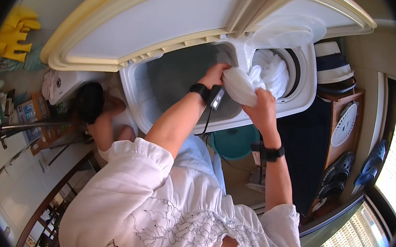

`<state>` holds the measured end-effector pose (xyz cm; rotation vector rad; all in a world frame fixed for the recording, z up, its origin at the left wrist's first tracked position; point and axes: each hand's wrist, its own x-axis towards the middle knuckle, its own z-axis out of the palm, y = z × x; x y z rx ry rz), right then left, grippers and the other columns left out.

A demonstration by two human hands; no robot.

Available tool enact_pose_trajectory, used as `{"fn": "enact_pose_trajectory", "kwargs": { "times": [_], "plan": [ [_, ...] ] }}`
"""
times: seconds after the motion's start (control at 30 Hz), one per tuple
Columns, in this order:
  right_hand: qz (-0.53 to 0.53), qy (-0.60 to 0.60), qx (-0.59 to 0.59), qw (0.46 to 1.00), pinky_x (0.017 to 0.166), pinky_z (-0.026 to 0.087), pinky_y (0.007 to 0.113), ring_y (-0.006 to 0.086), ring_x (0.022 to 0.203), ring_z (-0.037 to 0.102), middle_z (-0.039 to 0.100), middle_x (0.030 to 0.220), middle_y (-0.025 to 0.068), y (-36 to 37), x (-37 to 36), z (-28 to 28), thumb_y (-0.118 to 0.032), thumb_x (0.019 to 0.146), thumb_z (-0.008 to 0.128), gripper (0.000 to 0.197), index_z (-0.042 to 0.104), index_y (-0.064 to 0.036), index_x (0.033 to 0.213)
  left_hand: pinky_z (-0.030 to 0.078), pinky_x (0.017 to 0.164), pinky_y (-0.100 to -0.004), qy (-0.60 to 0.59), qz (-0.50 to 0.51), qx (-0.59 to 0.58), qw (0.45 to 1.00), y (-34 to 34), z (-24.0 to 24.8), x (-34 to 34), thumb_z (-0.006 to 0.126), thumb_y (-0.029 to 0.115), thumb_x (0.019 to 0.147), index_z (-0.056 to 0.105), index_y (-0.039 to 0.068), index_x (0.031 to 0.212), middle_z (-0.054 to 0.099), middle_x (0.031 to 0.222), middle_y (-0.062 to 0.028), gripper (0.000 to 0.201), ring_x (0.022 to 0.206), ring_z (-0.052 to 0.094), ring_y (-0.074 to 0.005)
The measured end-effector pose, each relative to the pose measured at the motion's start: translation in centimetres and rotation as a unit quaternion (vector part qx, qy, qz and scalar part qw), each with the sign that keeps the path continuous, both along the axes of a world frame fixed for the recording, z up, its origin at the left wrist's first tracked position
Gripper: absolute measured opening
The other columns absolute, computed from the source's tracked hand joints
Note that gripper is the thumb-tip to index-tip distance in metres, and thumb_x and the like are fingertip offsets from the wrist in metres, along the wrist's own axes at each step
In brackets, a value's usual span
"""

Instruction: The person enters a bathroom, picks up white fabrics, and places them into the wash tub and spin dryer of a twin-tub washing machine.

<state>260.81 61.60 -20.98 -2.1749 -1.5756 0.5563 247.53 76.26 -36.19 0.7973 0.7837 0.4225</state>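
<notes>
Holding white cloth (239, 87) bunched above the washing machine (309, 82).
The left hand (214, 75) and right hand (263, 111) both gripped it; more white fabric (275, 70) lay in the machine's right tub (297, 71). A slack pinch could have dropped it into the machine's left tub (177, 71); the wrist cable (208, 119), dangling near the machine's front, might have snagged.

A white blouse (190, 208) with dark floral linework (164, 230) and frilled sleeves (127, 164) is worn with black wristbands (273, 153).
</notes>
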Motion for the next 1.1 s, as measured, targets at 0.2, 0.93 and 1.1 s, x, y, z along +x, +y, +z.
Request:
{"fn": "enact_pose_trajectory", "kwargs": {
  "times": [0.2, 0.93, 1.1],
  "plan": [
    [-0.110, -0.065, 0.153, 0.980, 0.083, 0.046, 0.037, 0.0284, 0.088, 0.057, 0.061, 0.099, 0.0117, -4.0, 0.0, 1.5, 0.002, 0.062, 0.079, 0.047, 0.056, 0.0003, 0.103, 0.045, 0.067, -0.0322, 0.015, 0.155, -0.096, 0.983, -1.6, 14.4, 0.1, 0.062, 0.005, 0.068, 0.062, -0.003, 0.093, 0.062, 0.084, -0.0089, 0.026, 0.072, 0.057, -0.0190],
    [-0.350, 0.048, 0.280, 0.893, 0.091, 0.047, 0.040, 0.0318, 0.107, 0.057, 0.055, 0.123, 0.0160, -2.5, 4.6, 0.8, -0.010, 0.081, 0.072, 0.059, 0.044, -0.0007, 0.132, 0.050, 0.070, -0.0420, 0.193, -0.149, 0.407, 0.880, 1.2, 17.6, 14.7, 0.056, 0.024, 0.079, 0.061, -0.004, 0.105, 0.065, 0.081, -0.0203, 0.038, 0.076, 0.063, -0.0332],
    [-0.169, 0.160, 0.135, 0.963, 0.090, 0.046, 0.042, 0.0396, 0.104, 0.056, 0.060, 0.110, 0.0187, -2.1, 2.4, -2.2, -0.005, 0.075, 0.070, 0.040, 0.061, -0.0012, 0.114, 0.051, 0.078, -0.0415, 0.286, -0.158, 0.618, 0.715, 2.4, 14.5, 7.7, 0.067, 0.018, 0.079, 0.065, 0.002, 0.104, 0.064, 0.102, -0.0179, 0.030, 0.089, 0.063, -0.0356]
  ]
}}
